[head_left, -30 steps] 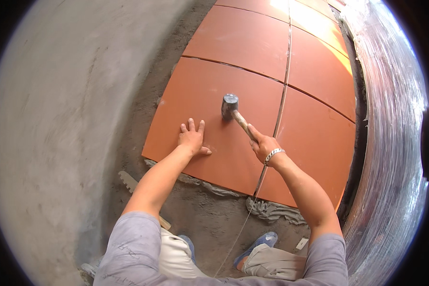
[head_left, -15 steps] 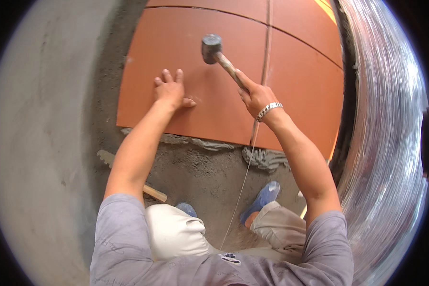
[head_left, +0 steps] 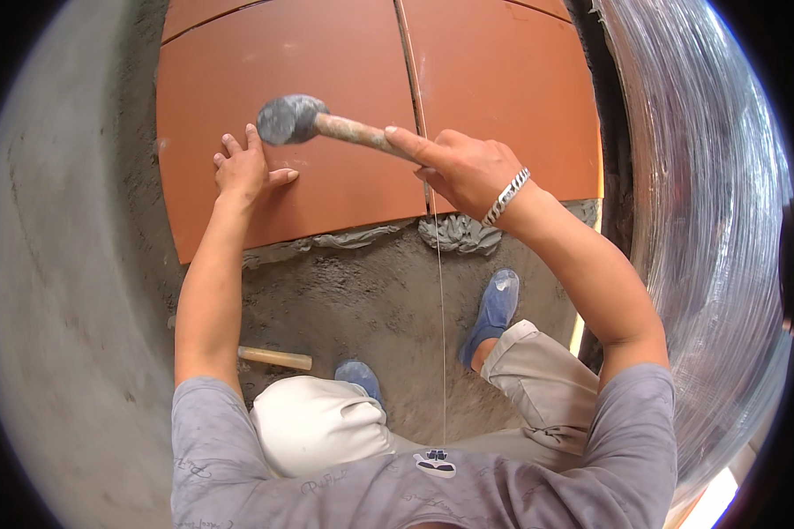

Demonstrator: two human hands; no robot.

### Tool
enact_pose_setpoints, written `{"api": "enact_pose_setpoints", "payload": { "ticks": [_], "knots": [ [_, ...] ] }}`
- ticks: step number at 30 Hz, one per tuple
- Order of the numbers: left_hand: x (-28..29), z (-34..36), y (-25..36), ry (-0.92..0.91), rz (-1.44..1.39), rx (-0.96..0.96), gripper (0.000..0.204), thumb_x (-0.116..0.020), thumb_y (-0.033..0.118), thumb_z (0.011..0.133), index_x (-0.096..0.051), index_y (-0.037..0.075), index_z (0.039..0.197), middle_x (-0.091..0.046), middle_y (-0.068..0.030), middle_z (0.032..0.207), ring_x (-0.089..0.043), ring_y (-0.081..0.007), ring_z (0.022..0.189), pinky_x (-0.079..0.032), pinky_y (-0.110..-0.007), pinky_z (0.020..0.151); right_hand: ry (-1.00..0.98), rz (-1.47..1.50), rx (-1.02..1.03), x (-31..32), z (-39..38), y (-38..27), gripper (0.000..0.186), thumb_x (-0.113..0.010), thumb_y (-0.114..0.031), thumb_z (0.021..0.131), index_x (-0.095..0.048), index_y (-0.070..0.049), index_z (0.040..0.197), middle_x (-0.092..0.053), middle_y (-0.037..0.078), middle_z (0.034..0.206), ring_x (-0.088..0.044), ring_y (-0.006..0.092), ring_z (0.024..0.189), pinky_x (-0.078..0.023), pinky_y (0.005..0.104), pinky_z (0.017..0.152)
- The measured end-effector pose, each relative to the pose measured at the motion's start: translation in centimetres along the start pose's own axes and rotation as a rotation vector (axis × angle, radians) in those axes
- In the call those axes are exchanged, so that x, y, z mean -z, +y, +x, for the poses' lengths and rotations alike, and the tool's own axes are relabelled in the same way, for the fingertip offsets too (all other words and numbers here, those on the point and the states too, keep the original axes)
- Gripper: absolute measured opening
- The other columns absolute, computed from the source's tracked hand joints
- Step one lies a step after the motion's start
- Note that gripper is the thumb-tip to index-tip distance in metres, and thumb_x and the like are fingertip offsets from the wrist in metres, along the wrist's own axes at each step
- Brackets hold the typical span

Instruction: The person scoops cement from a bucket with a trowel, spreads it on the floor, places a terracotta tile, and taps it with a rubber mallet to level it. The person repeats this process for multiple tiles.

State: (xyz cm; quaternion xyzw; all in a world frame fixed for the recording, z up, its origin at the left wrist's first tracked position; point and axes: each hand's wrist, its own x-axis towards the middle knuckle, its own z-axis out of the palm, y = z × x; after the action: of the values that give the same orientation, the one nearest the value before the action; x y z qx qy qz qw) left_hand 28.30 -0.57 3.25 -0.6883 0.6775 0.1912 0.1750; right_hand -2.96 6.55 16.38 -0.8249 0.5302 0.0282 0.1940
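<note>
Large reddish-orange floor tiles lie side by side. On the left tile (head_left: 344,79) my left hand (head_left: 245,169) rests with its fingers spread and its thumb out to the right. My right hand (head_left: 468,167), with a metal bracelet at the wrist, grips the wooden handle of a rubber mallet (head_left: 295,121). The mallet's dark grey head hangs above the left tile, just beyond my left fingertips. Under my right hand runs the joint between the left tile and the right tile (head_left: 512,97). A thin string (head_left: 442,326) stretches along that joint toward me.
Grey mortar (head_left: 459,234) bulges from under the tiles' near edge. A wooden-handled tool (head_left: 275,357) lies by my left knee. Rough cement floor (head_left: 353,291) surrounds my blue-covered feet. A pale wall (head_left: 62,238) rises at left, and a plastic-wrapped stack (head_left: 706,220) stands at right.
The mallet has swung toward my left hand, its handle now lying more sideways. My view has shifted, so the tiles sit farther left and higher. My left hand stays spread on the tile.
</note>
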Motion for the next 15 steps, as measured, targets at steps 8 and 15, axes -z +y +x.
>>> {"api": "enact_pose_setpoints", "payload": {
  "ticks": [8,15],
  "knots": [
    [-0.2,-0.4,0.1,0.011,0.0,0.016,0.119,-0.083,0.056,0.07,-0.016,0.012,0.158,-0.019,-0.0349,0.157,-0.031,-0.0596,0.137,-0.039,-0.059,0.108,-0.059,0.174,-0.12,-4.8,-4.5,2.0,0.053,-0.06,-0.024,0.094,-0.044,-0.03,0.144,-0.066,0.014,0.083,-0.067,0.0358,0.078,-0.054,0.0485,0.068],
    [0.0,-0.4,0.1,0.008,-0.004,0.018,0.12,-0.084,0.056,0.068,-0.018,0.012,0.157,-0.015,-0.0337,0.158,-0.027,-0.0576,0.14,-0.037,-0.061,0.108,-0.07,0.283,-0.336,-9.7,-7.6,0.7,0.046,-0.063,-0.025,0.091,-0.049,-0.014,0.133,-0.067,0.017,0.089,-0.067,0.0386,0.084,-0.054,0.0509,0.075]
  ]
}}
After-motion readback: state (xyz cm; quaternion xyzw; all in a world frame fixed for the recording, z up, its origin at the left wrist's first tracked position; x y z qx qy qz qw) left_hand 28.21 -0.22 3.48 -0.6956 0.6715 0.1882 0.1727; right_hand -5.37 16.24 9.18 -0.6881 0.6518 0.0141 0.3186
